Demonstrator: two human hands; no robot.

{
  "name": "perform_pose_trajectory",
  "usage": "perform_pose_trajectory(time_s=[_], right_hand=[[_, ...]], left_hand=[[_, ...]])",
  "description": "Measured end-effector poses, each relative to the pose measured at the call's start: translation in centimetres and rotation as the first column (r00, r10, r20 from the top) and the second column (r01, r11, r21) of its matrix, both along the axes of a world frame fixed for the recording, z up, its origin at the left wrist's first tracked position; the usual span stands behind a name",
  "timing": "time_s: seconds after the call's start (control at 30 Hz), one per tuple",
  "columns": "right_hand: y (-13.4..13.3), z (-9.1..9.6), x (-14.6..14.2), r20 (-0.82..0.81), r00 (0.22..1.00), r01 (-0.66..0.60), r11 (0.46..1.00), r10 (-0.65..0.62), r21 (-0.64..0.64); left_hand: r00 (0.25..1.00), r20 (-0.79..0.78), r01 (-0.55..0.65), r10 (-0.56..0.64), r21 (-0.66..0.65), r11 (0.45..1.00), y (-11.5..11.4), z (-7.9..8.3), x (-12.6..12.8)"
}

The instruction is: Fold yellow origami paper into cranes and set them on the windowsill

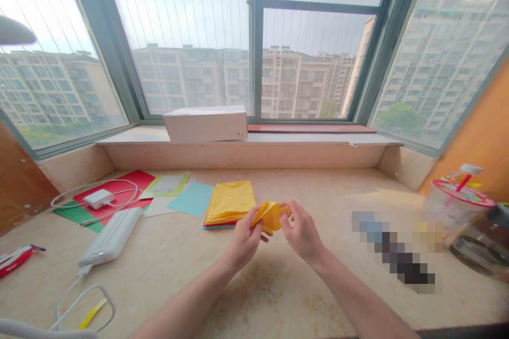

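A partly folded sheet of yellow paper (pixel 272 218) is held up between my two hands, above the stone counter. My left hand (pixel 245 238) grips its left side, thumb on top and fingers beneath. On the right edge, my right hand (pixel 299 229) pinches the paper between thumb and fingers. Just beyond my left hand lies a stack of yellow paper (pixel 230 200), with red and blue edges showing at its bottom. The underside of the folded piece is hidden.
Coloured sheets (pixel 191 198) lie to the left, beneath a white charger (pixel 98 198) and cable. Nearer are a white power bank (pixel 112 235) and a red cutter (pixel 16 260). A lidded plastic cup (pixel 457 201) stands right. A white box (pixel 205 123) rests on the windowsill.
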State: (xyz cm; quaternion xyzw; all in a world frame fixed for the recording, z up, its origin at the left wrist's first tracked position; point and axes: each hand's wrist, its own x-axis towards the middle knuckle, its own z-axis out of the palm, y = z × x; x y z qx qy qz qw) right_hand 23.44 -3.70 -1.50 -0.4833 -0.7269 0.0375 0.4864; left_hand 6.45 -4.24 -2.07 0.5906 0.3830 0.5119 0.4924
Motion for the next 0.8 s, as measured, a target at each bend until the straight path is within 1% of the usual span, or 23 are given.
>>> perform_pose_trajectory(time_s=[0.13,0.23,0.33,0.47,0.53,0.6,0.73,0.8], right_hand=[[0.0,0.0,-0.2,-0.029,0.999,0.015,0.999,-0.016,-0.043],[0.1,-0.1,-0.2,-0.122,0.992,0.002,0.994,-0.016,-0.108],[0.3,0.1,-0.1,-0.205,0.979,-0.048,0.982,0.010,-0.181],[0.5,0.5,0.2,-0.293,0.953,-0.156,0.948,0.071,-0.278],[0.6,0.6,0.3,-0.376,0.920,-0.231,0.925,0.107,-0.302],[0.8,0.6,0.3,-0.475,0.869,-0.309,0.900,0.136,-0.308],[1.1,0.6,0.3,-0.671,0.721,-0.461,0.844,0.174,-0.276],[1.2,0.6,0.4,-0.715,0.675,-0.503,0.823,0.183,-0.264]], left_hand=[[0.998,-0.060,-0.009,0.011,0.032,0.999,0.1,-0.2,-0.1],[0.995,-0.103,-0.001,0.007,0.065,0.998,0.1,-0.1,-0.2],[0.993,-0.119,-0.007,0.016,0.078,0.997,0.1,0.1,-0.3],[0.993,-0.112,-0.015,0.023,0.068,0.998,0.0,0.3,-0.3],[0.996,-0.084,0.000,0.004,0.047,0.999,0.0,0.5,-0.3],[0.999,-0.038,0.031,-0.030,0.014,0.999,0.0,0.8,-0.3],[0.994,0.062,0.092,-0.089,-0.053,0.994,0.1,1.3,-0.4],[0.990,0.094,0.109,-0.102,-0.073,0.991,0.1,1.4,-0.5]])
